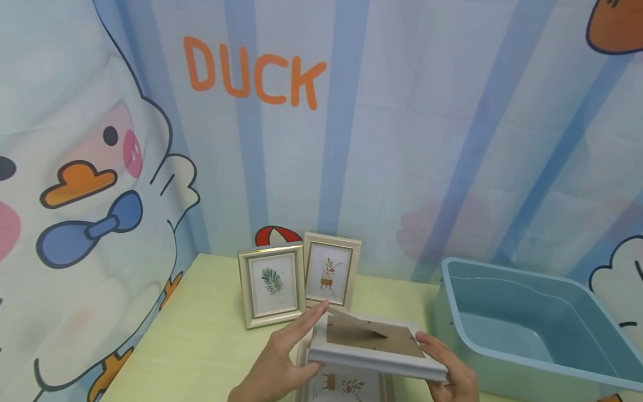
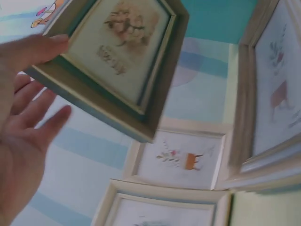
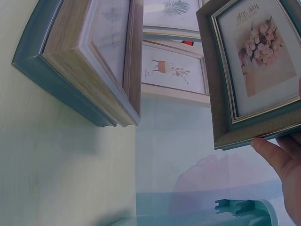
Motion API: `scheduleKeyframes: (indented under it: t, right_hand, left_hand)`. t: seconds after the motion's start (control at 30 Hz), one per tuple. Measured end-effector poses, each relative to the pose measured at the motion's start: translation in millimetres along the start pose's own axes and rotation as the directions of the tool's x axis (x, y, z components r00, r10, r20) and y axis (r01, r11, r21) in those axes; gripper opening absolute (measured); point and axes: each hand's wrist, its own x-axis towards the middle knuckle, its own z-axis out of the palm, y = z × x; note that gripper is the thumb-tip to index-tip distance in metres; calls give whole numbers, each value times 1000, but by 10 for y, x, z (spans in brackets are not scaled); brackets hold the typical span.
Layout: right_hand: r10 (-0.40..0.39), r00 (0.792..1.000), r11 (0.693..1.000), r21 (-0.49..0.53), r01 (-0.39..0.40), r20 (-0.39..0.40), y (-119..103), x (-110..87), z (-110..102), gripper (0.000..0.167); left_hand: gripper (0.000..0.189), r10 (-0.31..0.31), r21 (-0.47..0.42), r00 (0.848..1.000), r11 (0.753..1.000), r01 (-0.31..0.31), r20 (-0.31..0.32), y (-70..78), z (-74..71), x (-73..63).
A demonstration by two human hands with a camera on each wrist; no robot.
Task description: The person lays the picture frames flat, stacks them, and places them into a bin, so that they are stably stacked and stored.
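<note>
Both hands hold a picture frame (image 1: pixel 377 360) above the table, its brown backing (image 1: pixel 402 340) and partly raised stand leg facing up. The left wrist view shows its front, a flower print (image 2: pixel 127 28) behind a rim. My left hand (image 1: pixel 281 357) grips the left end, thumb at the near edge and fingers toward the far corner. On the right end, my right hand (image 1: pixel 454 371) grips the side with its fingertips on the backing edge. Beneath lies a stack of frames (image 3: pixel 89 52), the top one bearing a potted-plant print (image 1: pixel 346 386).
Behind the hands stand a gold-edged frame with a green leaf print (image 1: pixel 271 285) and a cream frame with a plant print (image 1: pixel 329 273). A blue plastic bin (image 1: pixel 527 357) is at the right of the pale green table (image 1: pixel 176 329). A duck-patterned cloth (image 1: pixel 402 139) hangs behind.
</note>
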Motion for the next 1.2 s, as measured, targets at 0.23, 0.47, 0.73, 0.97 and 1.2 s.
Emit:
scheduleKeyframes:
  t: [0.23, 0.47, 0.73, 0.97, 1.2]
  right_hand:
    - [29, 999, 999, 18, -28, -29, 1, -18, 18, 32]
    - [6, 999, 999, 52, -3, -50, -24, 17, 40, 23]
    - [-52, 995, 993, 98, 60, -82, -134, 152, 70, 18]
    - [-68, 995, 995, 61, 73, -75, -174, 183, 73, 16]
    - [39, 999, 999, -31, -40, -23, -79, 79, 27, 25]
  left_hand:
    - [78, 265, -57, 923, 955, -291, -277, -152, 125, -39]
    - [50, 324, 0, 862, 936, -352, -391, -144, 179, -47]
    - [36, 316, 44, 844, 943, -330, -435, -157, 262, -114]
    - [39, 263, 17, 855, 958, -287, -447, -196, 325, -179]
    - [48, 187, -16, 875, 976, -217, -447, -119, 297, -125]
